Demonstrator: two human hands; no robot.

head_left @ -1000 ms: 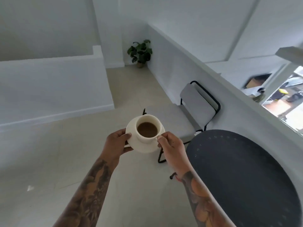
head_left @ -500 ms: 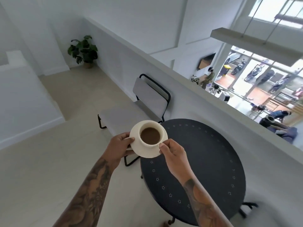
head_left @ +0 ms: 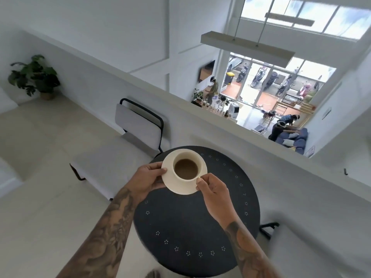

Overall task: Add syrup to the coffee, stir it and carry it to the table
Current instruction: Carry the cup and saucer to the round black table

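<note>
A cream cup of coffee (head_left: pixel 186 167) stands on a cream saucer (head_left: pixel 180 187), held in the air over the far left part of a round black table (head_left: pixel 190 227). My left hand (head_left: pixel 147 178) grips the saucer's left rim, thumb on top. My right hand (head_left: pixel 213 190) pinches the saucer's right rim beside the cup. The coffee is light brown and level. No syrup or spoon is in view.
A grey chair with a black frame (head_left: pixel 138 125) stands just left of the table. A white half wall (head_left: pixel 220 141) runs behind it, with a lower floor beyond. A potted plant (head_left: pixel 36 77) sits far left. Another chair's edge (head_left: pixel 301 247) shows at the right.
The view has swung right and closer to the table. The cup and saucer, earlier over the floor and table edge, now hang over the tabletop. Both hands keep their hold.
</note>
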